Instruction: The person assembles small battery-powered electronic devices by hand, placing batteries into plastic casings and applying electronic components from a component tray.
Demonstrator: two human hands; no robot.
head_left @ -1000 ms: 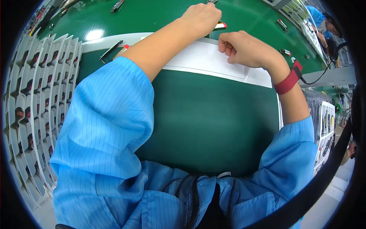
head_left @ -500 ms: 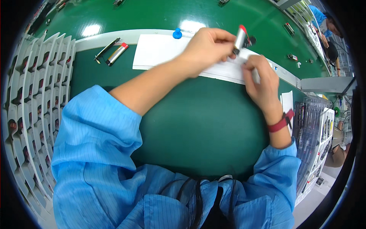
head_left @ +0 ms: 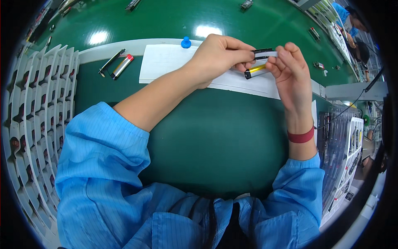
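Observation:
My left hand [head_left: 219, 56] pinches one end of a narrow black board [head_left: 262, 51] above the white paper. My right hand [head_left: 293, 72] has thumb and forefinger closed on a short whitish strip [head_left: 271, 54], which lies along that board. Just below them is a silver cylindrical battery cell [head_left: 258, 71] with a yellow stripe and a black end; its far end is hidden behind my right fingers. Whether it hangs from the board or rests on the paper I cannot tell.
A second battery cell [head_left: 122, 66] with a red end lies beside a thin dark board [head_left: 112, 62] at the left. Blue knob [head_left: 186, 42] on the white paper [head_left: 157, 62]. Stacked white trays [head_left: 41, 112] stand left, clear plastic trays [head_left: 336, 141] right. Another person [head_left: 350, 25] sits far right.
The cell has tipped from upright to lying lower, under the board. My right hand has risen and now grips the whitish strip against the board. The paper and blue knob have shifted slightly in view.

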